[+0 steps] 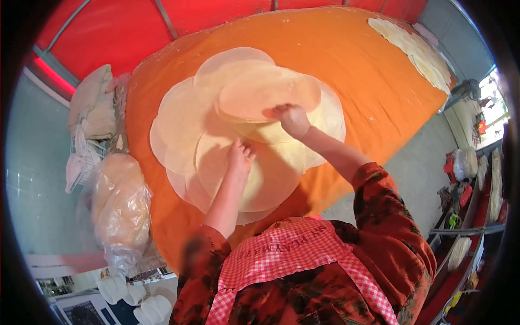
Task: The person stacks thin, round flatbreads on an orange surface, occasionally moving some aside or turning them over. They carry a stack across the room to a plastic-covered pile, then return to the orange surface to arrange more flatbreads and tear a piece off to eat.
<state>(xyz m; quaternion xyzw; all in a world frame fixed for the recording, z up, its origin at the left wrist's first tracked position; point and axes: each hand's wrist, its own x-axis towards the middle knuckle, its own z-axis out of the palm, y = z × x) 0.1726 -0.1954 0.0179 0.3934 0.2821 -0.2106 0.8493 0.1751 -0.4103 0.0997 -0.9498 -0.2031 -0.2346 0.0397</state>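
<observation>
Thin, round, pale flatbreads (pixel 179 124) overlap in a wide ring on an orange cloth. My right hand (pixel 292 120) pinches the near edge of an upper flatbread (pixel 271 92), which is lifted and casts a shadow on those below. Lower and to the left, my left hand (pixel 241 156) hovers over a nearer flatbread (pixel 265 184), its fingers loosely bent and apart, with nothing visible in them.
The orange cloth (pixel 336 54) covers a large surface. More flatbreads (pixel 411 51) lie at its far right corner. A plastic-wrapped bundle (pixel 122 200) and folded cloths (pixel 93 103) sit along the left edge. Shelves with assorted items (pixel 460 238) stand at the right.
</observation>
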